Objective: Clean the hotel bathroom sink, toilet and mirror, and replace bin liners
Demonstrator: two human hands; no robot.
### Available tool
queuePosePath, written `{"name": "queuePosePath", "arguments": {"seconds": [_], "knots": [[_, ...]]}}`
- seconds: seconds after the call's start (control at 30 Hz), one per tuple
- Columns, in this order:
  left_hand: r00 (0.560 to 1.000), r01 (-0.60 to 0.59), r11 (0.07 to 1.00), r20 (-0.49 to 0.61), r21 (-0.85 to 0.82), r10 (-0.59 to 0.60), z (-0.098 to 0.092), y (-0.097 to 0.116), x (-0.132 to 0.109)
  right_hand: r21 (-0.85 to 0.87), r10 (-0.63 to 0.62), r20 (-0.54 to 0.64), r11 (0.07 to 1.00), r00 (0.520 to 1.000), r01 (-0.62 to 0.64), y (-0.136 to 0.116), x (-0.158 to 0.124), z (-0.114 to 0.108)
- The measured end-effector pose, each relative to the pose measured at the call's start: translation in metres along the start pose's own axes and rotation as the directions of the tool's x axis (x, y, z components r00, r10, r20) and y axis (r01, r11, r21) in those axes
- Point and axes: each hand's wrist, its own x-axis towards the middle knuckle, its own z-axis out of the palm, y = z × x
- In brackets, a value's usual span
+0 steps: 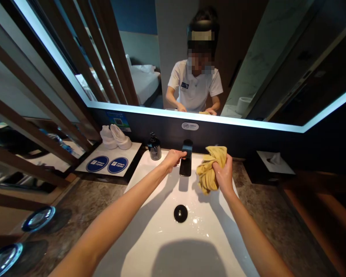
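A black faucet [185, 166] stands at the back of the white sink [150, 234]. My left hand [173, 159] reaches it from the left, its fingers closed at the faucet handle [187, 145]. Just right of the spout, my right hand [224, 176] grips a bunched yellow cloth [209, 173] above the basin. Folds of the cloth hang below the fingers. Drops of water glisten in the basin around the black drain stopper [180, 213]. No stream of water shows under the spout.
A dark soap dispenser [154, 147] stands at the sink's back left corner. Left of it, a tray [132, 152] bears rolled white cloths [119, 137] and two blue discs. Two glasses [39, 218] sit on the left counter; a tissue box [278, 163] is at right. A mirror [173, 50] reflects a person.
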Motion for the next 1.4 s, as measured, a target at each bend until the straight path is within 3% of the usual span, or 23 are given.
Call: {"name": "queuePosePath", "arguments": {"seconds": [0.1,0.2,0.27,0.33,0.4,0.43,0.5,0.57,0.63,0.73,0.83,0.93,1.0,1.03,1.07,1.13,1.17,1.2,1.27,1.3,1.33,1.37,1.4], "knots": [[0.995,-0.034,0.999,-0.089,0.03,0.036,-0.025,0.0,0.008,-0.202,-0.189,0.216,0.951,0.958,0.233,-0.02,0.021,0.047],[0.993,-0.062,0.995,-0.099,0.084,0.07,-0.043,-0.001,0.015,-0.256,-0.253,0.541,0.859,0.802,0.444,-0.041,0.008,0.07],[0.993,-0.078,0.991,-0.079,0.11,0.087,-0.042,-0.004,0.015,-0.151,-0.268,0.667,0.865,0.696,0.478,-0.045,-0.014,0.06],[0.992,-0.117,0.981,-0.035,0.152,0.123,-0.032,-0.008,0.011,-0.008,-0.195,0.797,0.943,0.572,0.332,-0.034,-0.041,0.034],[0.98,-0.198,0.959,0.012,0.201,0.2,-0.018,-0.011,0.007,-0.031,0.039,0.867,0.999,0.497,-0.024,-0.011,-0.063,0.0],[0.968,-0.249,0.941,0.028,0.228,0.249,-0.012,-0.013,0.005,-0.085,0.184,0.842,0.974,0.507,-0.211,0.005,-0.07,-0.017],[0.944,-0.326,0.902,0.051,0.283,0.325,-0.009,-0.016,0.0,-0.148,0.426,0.623,0.888,0.656,-0.436,0.039,-0.075,-0.047],[0.932,-0.36,0.868,0.08,0.343,0.355,-0.019,-0.028,-0.013,-0.203,0.421,0.242,0.903,0.874,-0.379,0.072,-0.07,-0.061],[0.928,-0.356,0.847,0.045,0.394,0.369,-0.04,-0.054,-0.044,-0.359,0.234,-0.052,0.903,0.971,-0.236,0.101,-0.063,-0.051],[0.921,-0.207,0.879,-0.216,0.43,0.323,-0.071,-0.128,-0.119,-0.461,0.172,-0.231,0.848,0.958,-0.263,0.126,-0.069,0.022],[0.893,0.004,0.924,-0.417,0.382,0.169,-0.083,-0.217,-0.196,-0.354,0.274,-0.285,0.86,0.919,-0.367,0.117,-0.104,0.149],[0.853,-0.02,0.874,-0.448,0.486,0.269,-0.082,-0.273,-0.24,-0.283,0.181,-0.12,0.936,0.976,-0.209,0.079,-0.149,0.268],[0.831,-0.09,0.807,-0.403,0.583,0.384,-0.08,-0.282,-0.249,-0.274,0.005,0.143,0.961,0.99,0.035,0.059,-0.165,0.301],[0.817,-0.119,0.766,-0.376,0.632,0.437,-0.079,-0.281,-0.25,-0.261,-0.103,0.319,0.946,0.942,0.191,0.056,-0.165,0.298],[0.803,-0.134,0.72,-0.351,0.681,0.482,-0.078,-0.278,-0.25,-0.227,-0.203,0.5,0.907,0.842,0.353,0.06,-0.159,0.282],[0.788,-0.13,0.635,-0.31,0.761,0.533,-0.077,-0.271,-0.248,-0.114,-0.307,0.782,0.785,0.543,0.609,0.081,-0.137,0.217],[0.794,-0.116,0.6,-0.289,0.792,0.534,-0.077,-0.269,-0.247,-0.12,-0.285,0.842,0.73,0.459,0.673,0.095,-0.126,0.174],[0.802,-0.099,0.566,-0.271,0.818,0.532,-0.076,-0.268,-0.246,-0.241,-0.209,0.831,0.7,0.516,0.672,0.108,-0.119,0.13],[0.804,-0.075,0.51,-0.251,0.857,0.54,-0.074,-0.269,-0.247,-0.583,-0.021,0.669,0.605,0.743,0.542,0.121,-0.128,0.051],[0.799,-0.076,0.498,-0.246,0.864,0.549,-0.073,-0.271,-0.248,-0.699,0.071,0.576,0.558,0.814,0.446,0.118,-0.145,0.022],[0.792,-0.093,0.503,-0.242,0.859,0.56,-0.071,-0.271,-0.249,-0.755,0.157,0.526,0.538,0.836,0.374,0.109,-0.168,0.003],[0.788,-0.128,0.539,-0.245,0.832,0.565,-0.071,-0.272,-0.251,-0.753,0.244,0.543,0.565,0.804,0.337,0.095,-0.193,-0.008],[0.788,-0.162,0.606,-0.267,0.779,0.555,-0.071,-0.271,-0.255,-0.697,0.328,0.626,0.641,0.708,0.32,0.079,-0.217,-0.01]]}}
